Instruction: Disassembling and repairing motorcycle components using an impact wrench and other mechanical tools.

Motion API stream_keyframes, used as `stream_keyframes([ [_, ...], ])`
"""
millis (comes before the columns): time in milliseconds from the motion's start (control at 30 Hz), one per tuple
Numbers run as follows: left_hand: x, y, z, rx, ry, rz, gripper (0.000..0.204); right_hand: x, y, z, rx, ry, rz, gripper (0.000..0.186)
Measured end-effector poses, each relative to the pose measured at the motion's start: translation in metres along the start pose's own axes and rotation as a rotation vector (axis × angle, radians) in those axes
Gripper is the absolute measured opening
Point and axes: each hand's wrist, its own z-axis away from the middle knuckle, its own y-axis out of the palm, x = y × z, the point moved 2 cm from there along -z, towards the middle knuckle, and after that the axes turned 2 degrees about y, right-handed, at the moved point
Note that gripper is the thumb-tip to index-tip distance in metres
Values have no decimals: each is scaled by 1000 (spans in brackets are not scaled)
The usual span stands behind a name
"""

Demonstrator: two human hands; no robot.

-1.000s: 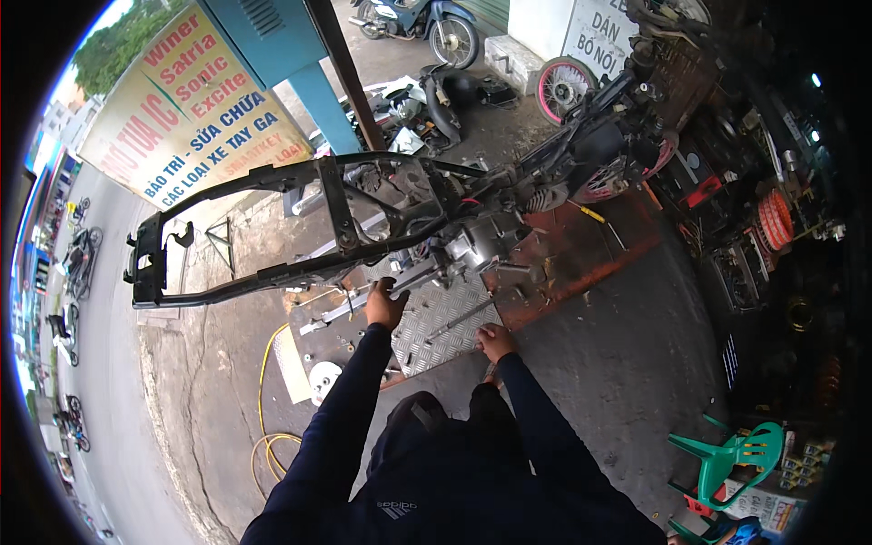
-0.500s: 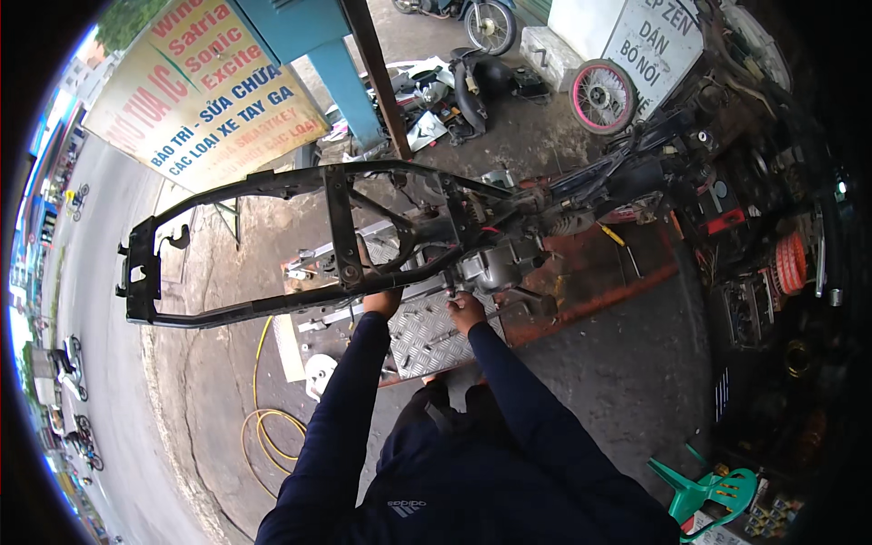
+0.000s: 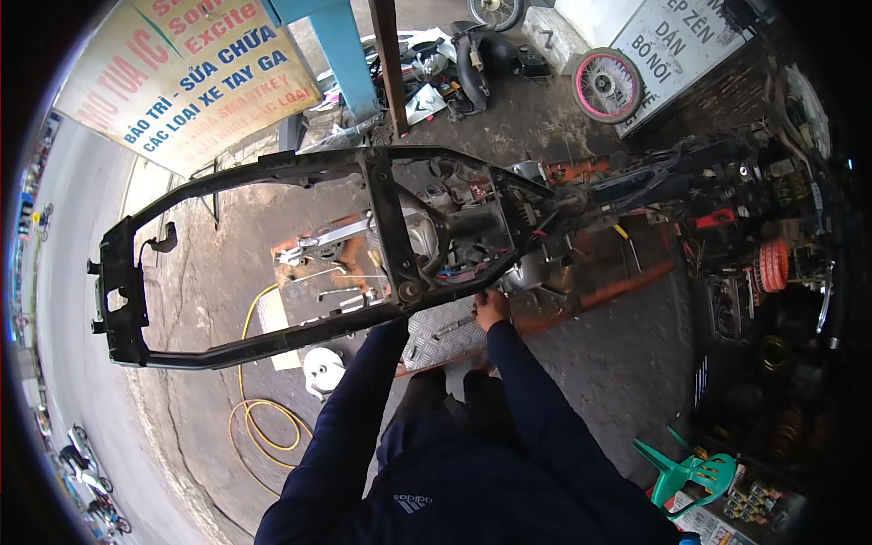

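Watching the black motorcycle frame (image 3: 391, 218) through my remote head view.
Frame spans left to centre; left sleeve (image 3: 354, 409) passes below its near rail (image 3: 282, 340), left hand hidden, so I can't tell its fingers; treaded metal plate (image 3: 459, 341) lies lower down; right hand (image 3: 492, 312) sits just beside the rail, fingers curled in, can't tell on what; yellow-handled tool (image 3: 621, 232) lies farther right.

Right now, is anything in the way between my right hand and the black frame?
Nothing visible: your right hand appears just beside the black frame's near rail, with no object showing between them. I can't tell whether they touch.
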Motion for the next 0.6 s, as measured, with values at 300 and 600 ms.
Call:
stream_keyframes([
  [300, 17, 15, -44, 70, -123, 118, 26, 3, -12, 1, -140, -240, 320, 26],
  [600, 44, 1, -32, 113, -260, 162, 27, 22, -3, 11, -266, -434, 566, 26],
])
